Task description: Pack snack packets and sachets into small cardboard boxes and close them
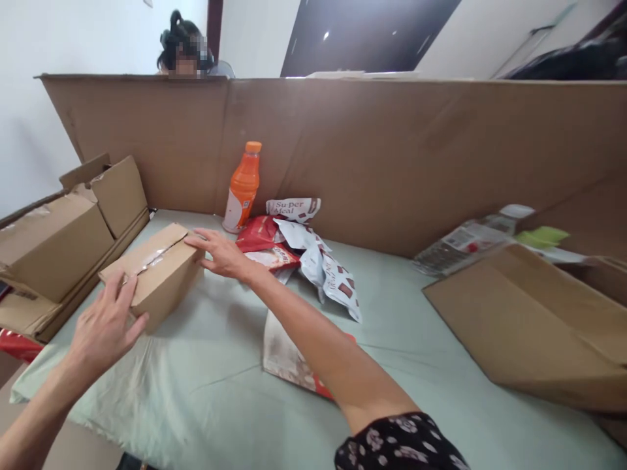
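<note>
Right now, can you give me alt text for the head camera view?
A person's left hand touches the near end of a taped cardboard box, the right hand its far corner, at a table covered in pale green cloth. An orange bottle stands beyond the box, beside a heap of packets.

a white wall (108,39) and dark glossy panel (365,39) rise behind a cardboard partition (372,150)

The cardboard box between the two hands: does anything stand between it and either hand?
Nothing visible does. The left hand touches the near end of the cardboard box, and the right hand touches its far end. The orange bottle and the packets are to the box's right, not between it and the fingers.
</note>
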A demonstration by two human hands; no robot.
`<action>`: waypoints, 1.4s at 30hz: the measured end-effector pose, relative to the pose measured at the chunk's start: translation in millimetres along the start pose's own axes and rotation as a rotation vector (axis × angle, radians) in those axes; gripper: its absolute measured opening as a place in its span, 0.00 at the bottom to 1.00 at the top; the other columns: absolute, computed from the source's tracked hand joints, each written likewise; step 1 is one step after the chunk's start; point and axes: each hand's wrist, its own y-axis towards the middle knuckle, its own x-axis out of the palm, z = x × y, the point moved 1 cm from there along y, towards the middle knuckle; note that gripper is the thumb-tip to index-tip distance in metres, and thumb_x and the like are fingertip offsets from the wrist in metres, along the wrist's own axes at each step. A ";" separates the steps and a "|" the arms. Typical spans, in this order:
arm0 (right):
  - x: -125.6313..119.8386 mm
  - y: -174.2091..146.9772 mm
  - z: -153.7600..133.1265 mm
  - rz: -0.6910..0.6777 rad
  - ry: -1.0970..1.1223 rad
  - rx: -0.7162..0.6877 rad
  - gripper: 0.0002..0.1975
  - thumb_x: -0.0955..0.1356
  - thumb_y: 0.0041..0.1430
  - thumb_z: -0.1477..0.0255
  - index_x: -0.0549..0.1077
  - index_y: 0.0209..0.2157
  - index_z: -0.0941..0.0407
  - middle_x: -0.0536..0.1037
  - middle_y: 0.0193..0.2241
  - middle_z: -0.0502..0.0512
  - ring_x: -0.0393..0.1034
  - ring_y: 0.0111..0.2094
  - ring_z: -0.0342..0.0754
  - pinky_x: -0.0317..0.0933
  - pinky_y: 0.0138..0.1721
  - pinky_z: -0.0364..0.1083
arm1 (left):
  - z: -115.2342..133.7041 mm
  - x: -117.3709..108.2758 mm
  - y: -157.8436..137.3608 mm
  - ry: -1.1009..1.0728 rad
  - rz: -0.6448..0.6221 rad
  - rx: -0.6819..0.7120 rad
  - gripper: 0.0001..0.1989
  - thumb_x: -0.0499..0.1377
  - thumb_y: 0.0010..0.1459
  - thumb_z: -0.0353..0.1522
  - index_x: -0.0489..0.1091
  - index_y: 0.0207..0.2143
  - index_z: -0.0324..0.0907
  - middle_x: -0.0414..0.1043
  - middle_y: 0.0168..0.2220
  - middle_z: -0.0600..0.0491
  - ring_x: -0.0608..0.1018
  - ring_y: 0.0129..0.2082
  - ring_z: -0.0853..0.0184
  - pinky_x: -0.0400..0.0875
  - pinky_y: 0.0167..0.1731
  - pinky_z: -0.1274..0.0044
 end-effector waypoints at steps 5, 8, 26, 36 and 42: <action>7.8 36.9 24.9 0.028 -0.127 0.181 0.31 0.62 0.68 0.79 0.62 0.71 0.53 0.57 0.72 0.69 0.64 0.66 0.65 0.63 0.62 0.63 | 5.5 12.6 71.2 -0.012 -0.188 -0.048 0.25 0.58 0.65 0.38 0.64 0.62 0.39 0.60 0.69 0.36 0.79 0.56 0.45 0.80 0.47 0.61; 18.7 74.2 33.3 0.087 -0.130 0.255 0.34 0.60 0.68 0.81 0.55 0.74 0.55 0.48 0.75 0.71 0.56 0.70 0.66 0.64 0.61 0.61 | 9.8 20.8 112.6 0.030 -0.218 -0.148 0.24 0.57 0.66 0.40 0.64 0.61 0.38 0.63 0.65 0.35 0.79 0.55 0.43 0.80 0.44 0.61; 0.4 -45.0 -36.4 -0.299 -0.039 0.039 0.24 0.70 0.68 0.65 0.74 0.61 0.59 0.63 0.70 0.72 0.57 0.71 0.66 0.52 0.68 0.64 | -20.1 66.2 225.4 -0.202 -0.014 -0.261 0.32 0.51 0.69 0.46 0.59 0.69 0.39 0.57 0.70 0.34 0.75 0.61 0.37 0.73 0.54 0.48; -32.6 -234.3 1.8 -0.094 -0.051 0.523 0.36 0.70 0.63 0.64 0.63 0.71 0.54 0.61 0.72 0.65 0.54 0.72 0.63 0.50 0.69 0.62 | 44.7 85.8 79.2 -0.418 -0.120 0.207 0.32 0.56 0.63 0.44 0.64 0.64 0.33 0.59 0.70 0.30 0.74 0.63 0.38 0.74 0.57 0.52; -13.9 -283.1 35.6 0.182 -0.008 0.889 0.31 0.70 0.64 0.65 0.68 0.66 0.60 0.63 0.70 0.74 0.58 0.69 0.68 0.52 0.67 0.66 | 128.5 121.9 -5.9 -0.547 0.033 0.662 0.35 0.57 0.65 0.45 0.58 0.71 0.46 0.68 0.67 0.40 0.76 0.62 0.49 0.75 0.56 0.60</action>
